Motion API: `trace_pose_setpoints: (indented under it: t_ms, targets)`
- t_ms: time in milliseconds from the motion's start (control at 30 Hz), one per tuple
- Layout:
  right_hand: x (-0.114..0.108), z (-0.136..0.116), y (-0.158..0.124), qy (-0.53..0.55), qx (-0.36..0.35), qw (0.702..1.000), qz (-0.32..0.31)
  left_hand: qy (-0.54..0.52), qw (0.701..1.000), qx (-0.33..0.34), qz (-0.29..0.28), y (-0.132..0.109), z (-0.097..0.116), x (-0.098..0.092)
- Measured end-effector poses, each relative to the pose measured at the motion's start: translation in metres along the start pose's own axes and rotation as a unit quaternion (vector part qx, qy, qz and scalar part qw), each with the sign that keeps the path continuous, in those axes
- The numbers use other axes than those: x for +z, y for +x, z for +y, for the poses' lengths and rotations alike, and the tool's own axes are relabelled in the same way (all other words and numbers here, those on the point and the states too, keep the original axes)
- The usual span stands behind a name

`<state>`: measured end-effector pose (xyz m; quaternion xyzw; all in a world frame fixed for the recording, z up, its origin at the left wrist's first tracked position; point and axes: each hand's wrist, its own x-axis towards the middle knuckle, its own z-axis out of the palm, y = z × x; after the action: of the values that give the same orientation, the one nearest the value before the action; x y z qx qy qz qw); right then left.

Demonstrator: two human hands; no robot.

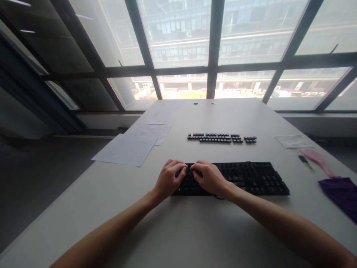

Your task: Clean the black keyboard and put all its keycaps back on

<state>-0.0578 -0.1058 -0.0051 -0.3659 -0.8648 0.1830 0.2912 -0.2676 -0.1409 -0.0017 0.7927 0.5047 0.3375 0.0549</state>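
A black keyboard (245,178) lies lengthwise on the white table in front of me. Its upper rows show bare switch places where keycaps are off, while caps sit on the right-hand number block. My left hand (170,176) is at the keyboard's left end, its fingers bent and thumb drawn in toward them. Close beside it, my right hand (208,176) rests over the left part of the keys, fingers curled down. The fingertips of both meet the keyboard's upper left area; whatever is between them is hidden. Behind the keyboard, loose black keycaps (215,140) stand in rows.
Sheets of paper (126,149) lie along the table's left side. At the right are a white cloth or wipe (294,141), a small black-handled tool (306,162), a pink strip-like item (318,159) and a purple cloth (341,195). Large windows (178,37) stand beyond the table (156,238).
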Motion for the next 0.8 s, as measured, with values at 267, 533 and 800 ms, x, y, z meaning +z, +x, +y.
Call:
trace_pose_setpoints:
  t_ms: [267,533,800]
  targets:
    - [-0.029,0.094,0.078,-0.193,0.112,0.974,0.030,0.051,0.998,-0.017,-0.037,0.117,-0.042,0.042]
    - [-0.023,0.125,0.108,-0.243,0.079,0.967,-0.012,0.090,0.993,-0.026,-0.077,0.175,-0.055,0.092]
    - [-0.022,0.125,0.110,-0.242,0.030,0.969,-0.034,0.090,0.992,-0.024,-0.090,0.170,-0.053,0.095]
